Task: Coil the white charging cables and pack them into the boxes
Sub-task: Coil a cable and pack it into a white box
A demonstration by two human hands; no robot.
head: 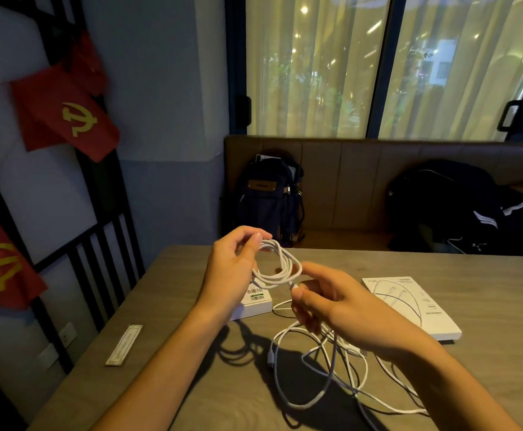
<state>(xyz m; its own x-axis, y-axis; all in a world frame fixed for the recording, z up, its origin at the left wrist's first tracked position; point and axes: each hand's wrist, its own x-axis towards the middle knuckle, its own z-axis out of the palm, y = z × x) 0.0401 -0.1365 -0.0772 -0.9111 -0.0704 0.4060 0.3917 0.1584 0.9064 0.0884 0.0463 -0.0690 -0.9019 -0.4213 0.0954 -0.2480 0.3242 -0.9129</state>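
Nearest: loose white cable (331, 377) sprawls tangled on the table (191, 384), still uncoiled, likely slack feeding the coil plus maybe a second cable; can't separate them.

Right hand (341, 303) comes in from lower right, palm turned left, thumb and fingers pinched on the cable near a connector just below the coil. Reads as guiding the free end for the next wrap.

Left hand (235, 269) is raised above the table, fingers curled shut around the coil (280, 265), holding a few loops in the air so they don't spring apart.

Behind the left wrist: small white box (254, 303) with barcode label on the table. Right, further back: flat white box (415, 306), printed cable picture on top. Neither visibly packed.

Judgement: mid-coil, packing not started.
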